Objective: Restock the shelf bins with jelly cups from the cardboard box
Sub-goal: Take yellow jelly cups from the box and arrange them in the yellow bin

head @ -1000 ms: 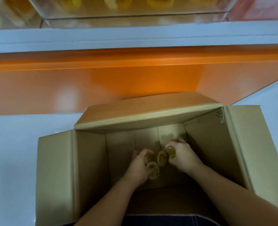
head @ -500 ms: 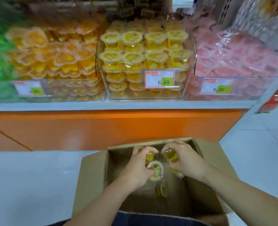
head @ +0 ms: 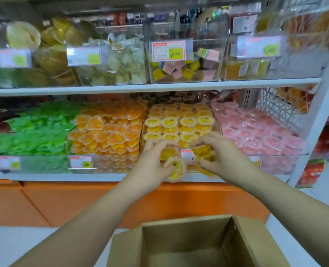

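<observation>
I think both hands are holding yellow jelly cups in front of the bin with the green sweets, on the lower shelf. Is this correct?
Not quite. The head view shows the left hand and the right hand holding yellow jelly cups in front of the bin of yellow cups, not the green sweets, which lie further left. The rest is right.

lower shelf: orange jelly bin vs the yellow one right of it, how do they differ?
Shape: cups in the orange bin look heart-shaped; those in the yellow bin are round.
Order: the orange bin's lie heaped at angles; the yellow bin's top ones sit in rows.
Hands: left hand and right hand hold yellow cups before the yellow bin, none at the orange bin.
Shared: clear bins, side by side on the lower shelf.
</observation>
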`<act>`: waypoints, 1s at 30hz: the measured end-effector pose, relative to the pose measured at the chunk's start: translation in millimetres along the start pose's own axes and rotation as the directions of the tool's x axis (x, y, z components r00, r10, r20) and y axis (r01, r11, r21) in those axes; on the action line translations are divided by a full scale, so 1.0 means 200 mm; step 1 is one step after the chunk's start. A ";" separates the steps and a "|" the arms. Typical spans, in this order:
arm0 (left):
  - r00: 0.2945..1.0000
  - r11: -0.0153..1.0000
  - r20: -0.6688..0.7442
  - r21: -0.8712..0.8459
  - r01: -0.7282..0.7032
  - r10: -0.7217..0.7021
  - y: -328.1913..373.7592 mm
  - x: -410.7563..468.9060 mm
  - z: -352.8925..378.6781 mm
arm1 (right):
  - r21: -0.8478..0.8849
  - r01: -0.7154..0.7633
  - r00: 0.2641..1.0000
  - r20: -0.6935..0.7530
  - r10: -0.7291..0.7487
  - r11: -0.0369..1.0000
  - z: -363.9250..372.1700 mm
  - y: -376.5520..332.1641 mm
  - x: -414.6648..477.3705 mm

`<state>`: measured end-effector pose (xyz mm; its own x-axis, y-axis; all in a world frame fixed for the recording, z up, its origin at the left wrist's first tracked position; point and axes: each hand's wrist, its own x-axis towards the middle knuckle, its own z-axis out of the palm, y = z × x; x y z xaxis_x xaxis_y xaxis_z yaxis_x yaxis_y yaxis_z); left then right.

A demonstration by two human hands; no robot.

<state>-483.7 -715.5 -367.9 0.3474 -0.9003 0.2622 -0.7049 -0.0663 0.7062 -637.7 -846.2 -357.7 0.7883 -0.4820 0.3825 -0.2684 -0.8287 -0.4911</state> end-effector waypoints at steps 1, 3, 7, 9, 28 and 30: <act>0.999 1.000 -0.036 0.010 -0.004 0.004 0.00 0.05 -0.03 | -0.020 0.021 0.999 -0.036 -0.022 1.000 -0.02 0.01 0.05; 0.993 0.999 -0.110 0.038 -0.025 0.030 0.01 0.15 -0.07 | -0.100 0.067 0.992 -0.102 -0.077 0.993 -0.05 0.03 0.15; 0.972 0.993 -0.216 0.096 -0.074 0.094 0.02 0.33 -0.10 | -0.357 0.143 0.971 -0.128 -0.200 0.923 -0.05 0.11 0.30; 0.966 0.991 -0.240 0.112 -0.072 0.097 0.01 0.40 -0.10 | -0.499 0.169 0.965 -0.092 -0.245 0.850 -0.02 0.17 0.35; 0.961 0.908 -0.273 0.412 0.078 0.041 -0.15 0.50 -0.01 | -0.642 0.215 0.929 -0.099 -0.358 0.736 0.16 0.38 0.44; 0.963 0.877 -0.264 0.472 0.084 0.050 -0.16 0.49 -0.02 | -0.665 0.195 0.926 -0.117 -0.358 0.721 0.16 0.38 0.43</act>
<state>-425.6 -799.7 -362.6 0.4625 -0.7567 0.4620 -0.8815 -0.3368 0.3309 -572.6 -941.3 -386.4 0.7617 -0.1828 0.6216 -0.4077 -0.8809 0.2406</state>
